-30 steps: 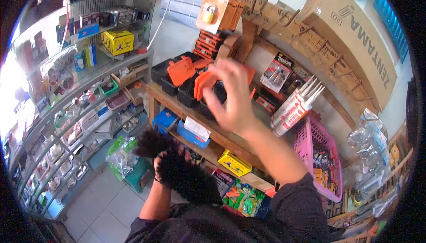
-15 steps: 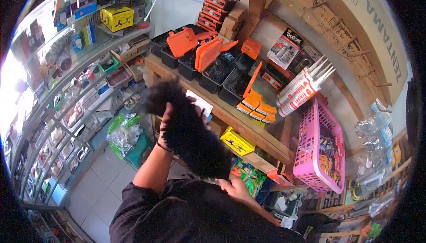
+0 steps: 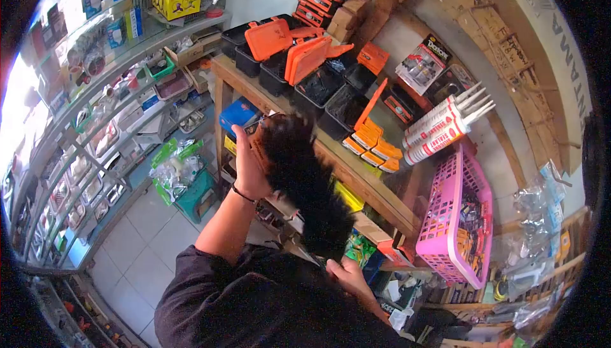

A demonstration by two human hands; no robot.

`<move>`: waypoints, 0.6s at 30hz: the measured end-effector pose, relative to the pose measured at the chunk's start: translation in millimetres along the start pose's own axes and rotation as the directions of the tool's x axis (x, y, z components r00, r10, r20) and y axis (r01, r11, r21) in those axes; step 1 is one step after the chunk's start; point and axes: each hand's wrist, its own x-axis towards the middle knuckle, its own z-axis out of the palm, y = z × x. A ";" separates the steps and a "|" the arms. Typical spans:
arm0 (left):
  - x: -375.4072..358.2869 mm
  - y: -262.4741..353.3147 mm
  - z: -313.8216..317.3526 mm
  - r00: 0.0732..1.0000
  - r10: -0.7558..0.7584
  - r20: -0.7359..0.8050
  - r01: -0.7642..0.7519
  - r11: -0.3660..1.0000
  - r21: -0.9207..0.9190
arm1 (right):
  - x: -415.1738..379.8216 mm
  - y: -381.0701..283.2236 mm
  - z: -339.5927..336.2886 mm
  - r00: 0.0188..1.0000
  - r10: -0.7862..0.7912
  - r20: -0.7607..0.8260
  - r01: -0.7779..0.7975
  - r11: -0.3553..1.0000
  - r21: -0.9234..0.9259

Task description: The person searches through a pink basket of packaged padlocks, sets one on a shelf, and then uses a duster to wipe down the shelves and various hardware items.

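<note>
A bushy black feather duster (image 3: 309, 189) slants across the middle of the view, its lower end close to my dark shirt. My right hand (image 3: 349, 277) is closed around its thin handle at the lower end. Beside the upper end, my left hand (image 3: 250, 168) is raised with the thumb stretched upward and the palm against the feathers. The other fingers of that hand are mostly hidden behind the duster. Behind it is a wooden shelf (image 3: 379, 192) bearing open black bins (image 3: 315, 90) with orange lids (image 3: 305, 60).
White sealant tubes (image 3: 439, 128) lie on the shelf near a pink basket (image 3: 453, 221) full of small packets. A blue box (image 3: 238, 116) sits below the shelf top. At left are wire racks of goods and a green stool (image 3: 194, 198) with plastic bags on it.
The duster's upper end has swung right and down, uncovering the blue box. My left thumb now points up beside the feathers. My right hand keeps its grip, slightly farther right. The view has shifted a little.
</note>
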 end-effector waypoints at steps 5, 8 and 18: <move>2.0 -20.7 -1.6 0.973 -0.029 0.230 0.034 0.999 -0.018 | -16.6 6.7 -7.8 0.993 0.108 -0.056 -0.104 0.992 0.069; -2.9 -36.8 18.1 0.927 -0.196 0.321 0.284 0.924 -0.256 | -8.1 64.8 -12.4 1.000 -0.002 -0.002 0.002 0.995 -0.100; 7.9 -84.1 41.3 0.707 -0.415 0.573 0.320 0.910 0.264 | -39.7 59.0 -41.9 1.000 0.001 0.010 0.000 0.994 -0.113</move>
